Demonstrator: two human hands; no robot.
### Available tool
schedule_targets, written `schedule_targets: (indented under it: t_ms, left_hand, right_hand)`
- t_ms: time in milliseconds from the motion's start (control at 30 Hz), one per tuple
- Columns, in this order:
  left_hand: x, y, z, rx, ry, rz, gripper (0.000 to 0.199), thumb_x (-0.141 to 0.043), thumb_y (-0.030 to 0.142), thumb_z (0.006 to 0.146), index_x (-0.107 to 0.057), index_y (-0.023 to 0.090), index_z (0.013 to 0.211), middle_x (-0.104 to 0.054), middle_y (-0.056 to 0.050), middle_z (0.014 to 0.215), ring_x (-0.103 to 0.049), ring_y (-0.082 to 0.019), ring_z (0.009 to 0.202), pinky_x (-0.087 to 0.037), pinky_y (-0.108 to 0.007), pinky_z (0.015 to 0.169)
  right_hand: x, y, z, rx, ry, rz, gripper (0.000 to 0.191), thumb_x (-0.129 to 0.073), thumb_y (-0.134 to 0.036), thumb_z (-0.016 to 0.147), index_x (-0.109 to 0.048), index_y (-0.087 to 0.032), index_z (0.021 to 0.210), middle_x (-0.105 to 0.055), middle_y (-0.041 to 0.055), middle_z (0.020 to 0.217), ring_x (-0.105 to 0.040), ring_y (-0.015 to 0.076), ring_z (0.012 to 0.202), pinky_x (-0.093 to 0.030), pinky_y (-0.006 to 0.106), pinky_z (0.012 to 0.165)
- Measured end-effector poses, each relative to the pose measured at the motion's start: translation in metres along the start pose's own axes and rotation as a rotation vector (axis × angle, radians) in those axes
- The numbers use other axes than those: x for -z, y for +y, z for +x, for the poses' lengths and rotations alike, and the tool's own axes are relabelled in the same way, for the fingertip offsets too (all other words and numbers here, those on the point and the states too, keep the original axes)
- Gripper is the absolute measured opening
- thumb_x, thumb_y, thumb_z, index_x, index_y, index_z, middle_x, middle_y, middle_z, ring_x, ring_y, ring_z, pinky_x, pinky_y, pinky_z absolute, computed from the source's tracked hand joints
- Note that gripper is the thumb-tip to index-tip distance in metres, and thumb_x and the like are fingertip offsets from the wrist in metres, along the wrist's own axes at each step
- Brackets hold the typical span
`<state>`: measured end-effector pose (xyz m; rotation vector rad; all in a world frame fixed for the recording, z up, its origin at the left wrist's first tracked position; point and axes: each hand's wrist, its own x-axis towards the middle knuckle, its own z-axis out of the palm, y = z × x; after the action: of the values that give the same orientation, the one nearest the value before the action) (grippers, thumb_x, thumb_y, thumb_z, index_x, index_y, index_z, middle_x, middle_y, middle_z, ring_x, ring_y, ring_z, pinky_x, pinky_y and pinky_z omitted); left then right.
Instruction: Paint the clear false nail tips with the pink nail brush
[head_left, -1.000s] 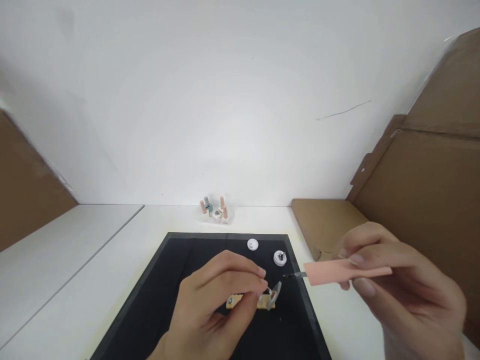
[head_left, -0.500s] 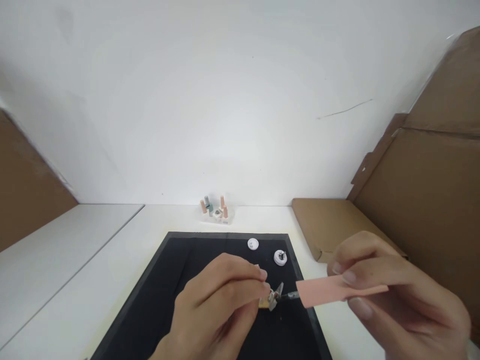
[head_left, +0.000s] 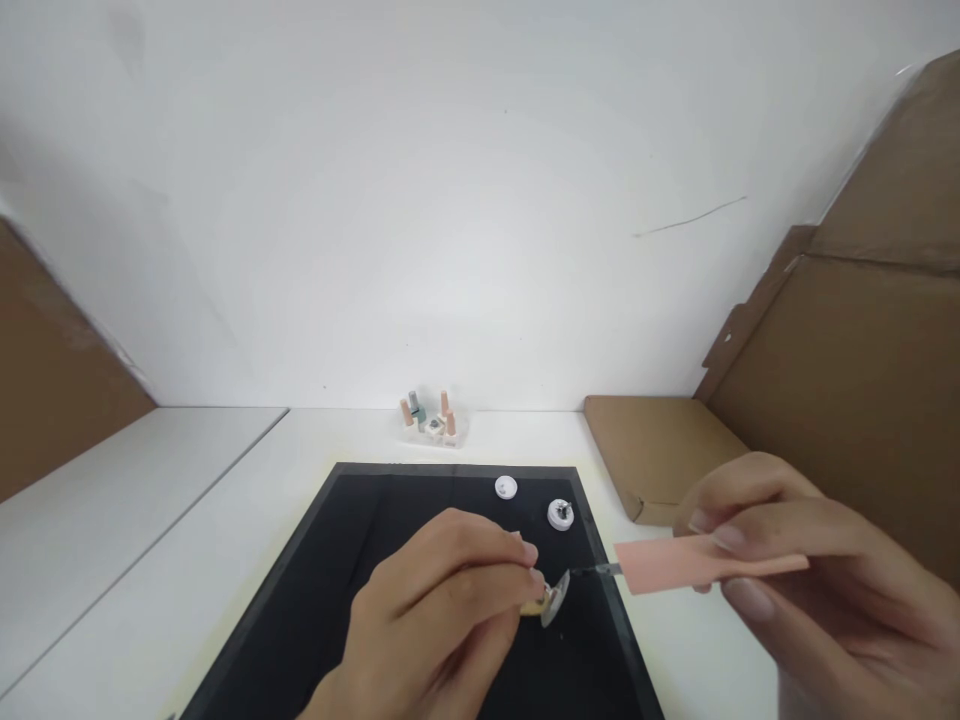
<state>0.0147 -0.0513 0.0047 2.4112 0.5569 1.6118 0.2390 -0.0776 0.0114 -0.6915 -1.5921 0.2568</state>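
Observation:
My left hand is closed in a pinch at the near middle of a black mat. From its fingertips juts a small yellowish piece with a thin, shiny grey disc-like part at its right end; the rest is hidden by fingers. My right hand pinches a slim tool by its flat, tapered pink handle. The tool's thin grey shaft, dark toward the end, points left, its tip close to the grey part; I cannot tell whether they touch.
Two small white round dishes sit on the mat's far right, one holding dark bits. A clear tray with pink- and grey-capped small bottles stands by the wall. Brown cardboard lies at right on the white table.
My right hand has moved slightly right and up with the pink-handled tool, drawing its tip back from the grey part. That grey part now shows more edge-on. My left hand has barely moved.

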Motion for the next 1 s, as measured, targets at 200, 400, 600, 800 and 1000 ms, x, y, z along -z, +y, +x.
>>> schedule_targets:
  t_ms: [200,400,600,800,1000]
  left_hand:
    - [0.000,0.000,0.007,0.011,-0.006,0.031,0.032,-0.060,-0.012,0.076,-0.069,0.016,0.090,-0.075,-0.007,0.086,-0.073,-0.016,0.076,-0.062,-0.021,0.067]
    - [-0.002,-0.001,0.007,-0.003,-0.001,0.012,0.032,-0.060,-0.012,0.075,-0.069,0.014,0.090,-0.074,-0.007,0.087,-0.072,-0.015,0.077,-0.061,-0.019,0.069]
    - [0.000,-0.001,0.004,0.016,-0.021,-0.001,0.034,-0.061,-0.015,0.074,-0.069,0.013,0.090,-0.072,-0.007,0.088,-0.071,-0.014,0.082,-0.060,-0.019,0.073]
    - [0.004,0.001,0.001,0.004,-0.014,-0.023,0.035,-0.059,-0.015,0.074,-0.069,0.014,0.091,-0.072,-0.007,0.088,-0.072,-0.014,0.080,-0.061,-0.020,0.071]
    - [0.004,0.000,0.000,0.076,-0.016,-0.113,0.035,-0.059,-0.015,0.074,-0.070,0.015,0.088,-0.072,-0.006,0.085,-0.073,-0.015,0.075,-0.061,-0.020,0.064]
  right_hand:
    - [0.000,-0.008,0.006,0.041,-0.100,-0.034,0.006,-0.060,-0.022,0.095,-0.065,-0.023,0.090,-0.059,0.0009,0.073,-0.057,0.0148,0.063,-0.046,0.028,0.050]
    - [-0.001,-0.009,0.010,0.053,-0.137,-0.073,0.007,-0.059,-0.019,0.093,-0.063,-0.023,0.090,-0.059,0.0005,0.072,-0.058,0.0149,0.060,-0.048,0.030,0.051]
    - [-0.001,-0.007,0.007,0.034,-0.075,-0.050,0.006,-0.060,-0.021,0.094,-0.065,-0.023,0.091,-0.059,0.0012,0.075,-0.056,0.0148,0.066,-0.048,0.027,0.051]
    - [0.001,0.000,0.004,0.020,-0.035,-0.002,0.008,-0.063,-0.016,0.091,-0.067,-0.022,0.093,-0.059,0.0017,0.077,-0.055,0.0153,0.070,-0.045,0.027,0.051]
    - [0.001,0.002,0.002,0.022,-0.001,0.021,0.010,-0.063,-0.016,0.091,-0.068,-0.023,0.096,-0.058,0.0033,0.078,-0.054,0.0175,0.070,-0.045,0.030,0.051]
